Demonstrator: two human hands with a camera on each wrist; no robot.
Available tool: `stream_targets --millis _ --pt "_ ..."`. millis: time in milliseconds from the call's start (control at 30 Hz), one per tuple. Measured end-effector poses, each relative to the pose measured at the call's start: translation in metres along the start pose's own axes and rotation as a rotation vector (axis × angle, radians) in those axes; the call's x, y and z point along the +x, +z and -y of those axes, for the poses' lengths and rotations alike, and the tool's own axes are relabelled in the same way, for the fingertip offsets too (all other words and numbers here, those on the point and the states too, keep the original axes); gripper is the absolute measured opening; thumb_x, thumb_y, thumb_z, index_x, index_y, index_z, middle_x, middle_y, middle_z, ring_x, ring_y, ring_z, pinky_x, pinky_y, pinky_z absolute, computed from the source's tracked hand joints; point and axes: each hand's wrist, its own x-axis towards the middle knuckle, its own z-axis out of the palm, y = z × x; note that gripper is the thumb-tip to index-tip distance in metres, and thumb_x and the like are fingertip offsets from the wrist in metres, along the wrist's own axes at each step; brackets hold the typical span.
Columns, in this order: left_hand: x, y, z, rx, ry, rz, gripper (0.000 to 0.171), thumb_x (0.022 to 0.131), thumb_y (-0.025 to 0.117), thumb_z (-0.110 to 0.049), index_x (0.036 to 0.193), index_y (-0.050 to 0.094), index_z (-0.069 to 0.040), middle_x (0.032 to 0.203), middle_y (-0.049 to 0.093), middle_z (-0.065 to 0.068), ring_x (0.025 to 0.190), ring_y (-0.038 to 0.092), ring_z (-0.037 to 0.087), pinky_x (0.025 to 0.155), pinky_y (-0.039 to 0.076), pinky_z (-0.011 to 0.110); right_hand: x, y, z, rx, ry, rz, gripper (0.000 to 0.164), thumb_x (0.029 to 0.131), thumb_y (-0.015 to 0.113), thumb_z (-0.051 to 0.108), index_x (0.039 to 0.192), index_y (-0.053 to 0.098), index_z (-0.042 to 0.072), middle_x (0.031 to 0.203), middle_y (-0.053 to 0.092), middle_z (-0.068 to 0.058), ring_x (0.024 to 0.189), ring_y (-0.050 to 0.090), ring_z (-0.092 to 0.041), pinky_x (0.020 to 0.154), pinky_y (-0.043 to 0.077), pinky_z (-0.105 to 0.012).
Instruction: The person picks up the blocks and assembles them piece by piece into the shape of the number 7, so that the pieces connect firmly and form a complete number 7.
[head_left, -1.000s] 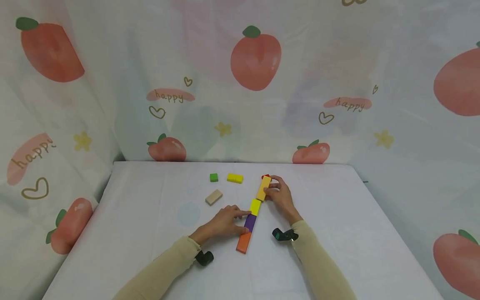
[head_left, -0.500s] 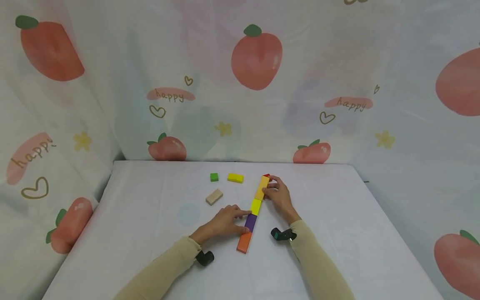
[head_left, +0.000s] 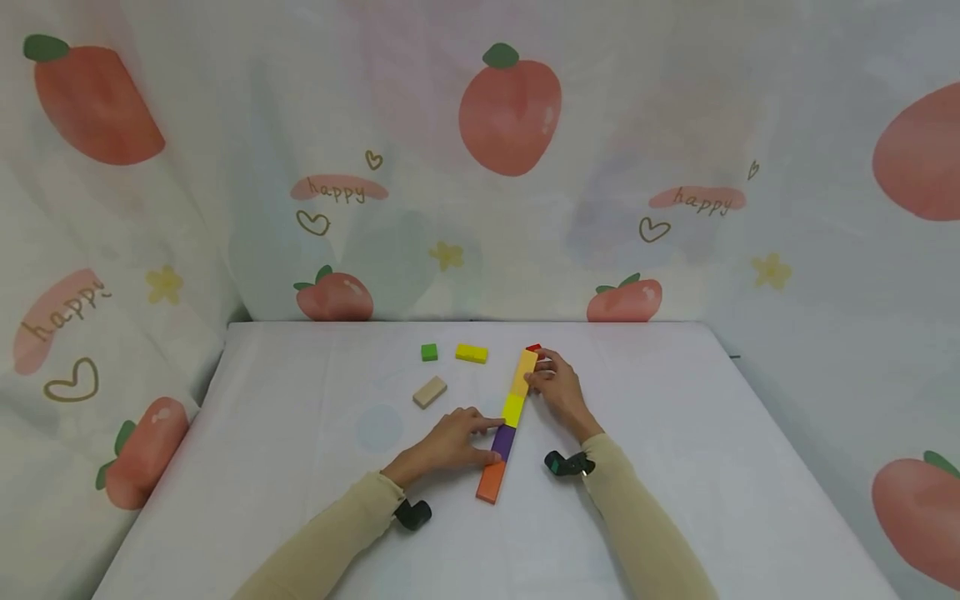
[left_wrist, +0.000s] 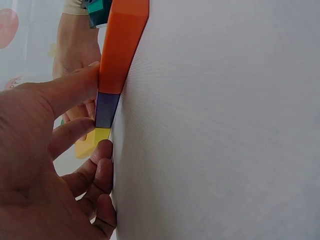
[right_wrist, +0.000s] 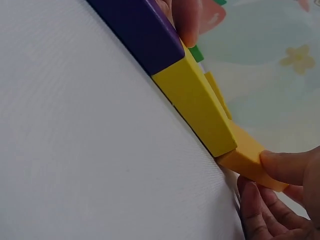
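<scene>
A row of blocks slants away over the white table: an orange block [head_left: 491, 482], a purple block [head_left: 503, 443], a yellow block [head_left: 513, 410] and a light orange block [head_left: 523, 375]. My right hand [head_left: 564, 392] pinches the light orange block, whose near end meets the yellow one. With extended thumb and index finger, my left hand [head_left: 448, 442] touches the left side of the row, around the purple block. Beyond the far end a red block [head_left: 533, 347] shows, mostly hidden. In the right wrist view, the light orange block [right_wrist: 250, 159] sits at an angle to the yellow block [right_wrist: 197, 105].
To the left of the row lie a beige block [head_left: 430, 392], a green block [head_left: 429, 352] and yellow pieces [head_left: 472, 354] side by side. A white cloth covers the table [head_left: 360, 533]. A fruit-printed curtain [head_left: 420, 208] stands behind the table's far edge.
The light orange block has shifted left and come against the end of the yellow block, moved by my right hand. My left hand has stayed in place against the row.
</scene>
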Motion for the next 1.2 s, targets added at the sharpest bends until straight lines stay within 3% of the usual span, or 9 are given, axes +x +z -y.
stream_targets --millis 233,500,1200 --pt "-0.001 -0.001 -0.002 -0.003 -0.005 0.006 0.061 0.084 0.074 -0.049 0.140 0.054 -0.036 0.116 0.059 -0.003 0.103 0.050 0.013 0.086 0.043 0.031 -0.001 -0.001 0.000 -0.014 -0.008 0.003 0.059 0.094 0.066 0.021 0.147 0.041 0.012 0.128 0.056 -0.015 0.093 0.064 -0.024 0.078 0.056 -0.026" --pt "-0.002 0.001 -0.001 -0.004 -0.005 0.005 0.061 0.083 0.074 -0.050 0.140 0.054 -0.038 0.116 0.059 -0.003 0.103 0.050 0.013 0.085 0.044 0.030 0.001 -0.001 -0.001 -0.117 -0.002 0.004 0.061 0.094 0.066 0.024 0.148 0.040 0.010 0.131 0.056 -0.014 0.115 0.058 -0.030 0.097 0.052 -0.041" --pt "-0.002 -0.001 -0.001 -0.005 0.002 -0.007 0.061 0.083 0.074 -0.049 0.139 0.054 -0.037 0.112 0.059 -0.004 0.101 0.050 0.012 0.084 0.042 0.028 0.003 -0.005 0.008 -0.223 0.040 0.047 0.060 0.093 0.068 0.023 0.145 0.044 0.006 0.132 0.055 -0.016 0.108 0.055 -0.029 0.097 0.051 -0.040"
